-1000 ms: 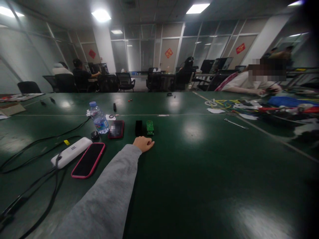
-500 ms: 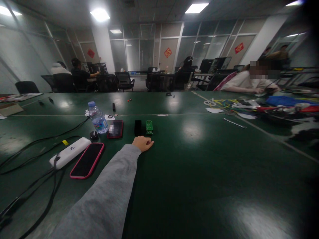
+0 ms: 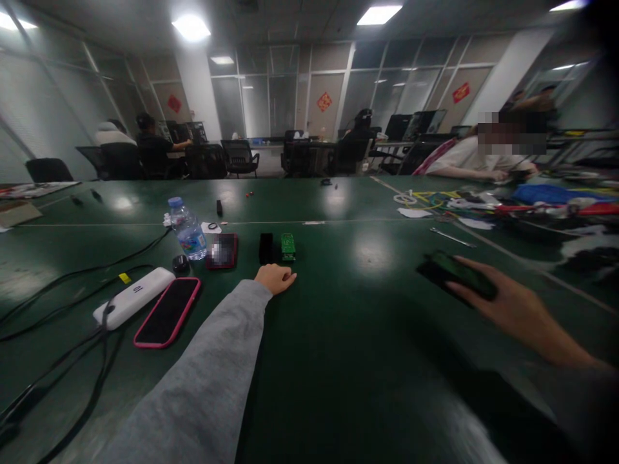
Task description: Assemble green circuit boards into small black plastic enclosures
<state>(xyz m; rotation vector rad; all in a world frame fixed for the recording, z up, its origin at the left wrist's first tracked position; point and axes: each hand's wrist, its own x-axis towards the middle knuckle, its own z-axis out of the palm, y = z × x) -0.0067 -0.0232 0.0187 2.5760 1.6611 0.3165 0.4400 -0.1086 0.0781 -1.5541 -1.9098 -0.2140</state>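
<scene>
My left hand (image 3: 275,278), in a grey sleeve, rests palm-down on the green table (image 3: 367,335) with its fingers lying loosely flat and nothing in them. Just beyond it stand a small black block (image 3: 265,247) and a green circuit board (image 3: 288,247). My right hand (image 3: 507,306) comes in from the right, blurred by motion. Its fingers grip a dark green-and-black flat object (image 3: 452,273) just above the table.
Left of my arm lie a pink-cased phone (image 3: 168,312), a white power bank (image 3: 134,296) with black cables, a red-cased phone (image 3: 222,251) and a water bottle (image 3: 186,229). A person leans over clutter (image 3: 483,206) at the far right. Others sit at desks behind.
My right hand has come into view from the right, carrying the dark green-and-black object over the table. My left hand has stayed where it was.
</scene>
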